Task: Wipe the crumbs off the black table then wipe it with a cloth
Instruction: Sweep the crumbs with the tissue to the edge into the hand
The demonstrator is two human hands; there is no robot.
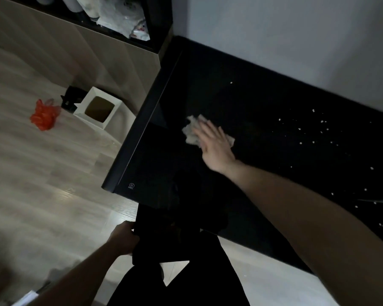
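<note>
Crumbs [323,127] look light and loose on the slick black desk [263,173]; right hand [215,144], fingers spread, presses the soft crumpled cloth [191,131] flat.

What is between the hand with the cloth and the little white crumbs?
Only bare black table lies between the right hand and the crumbs, seen from the head camera.
</note>
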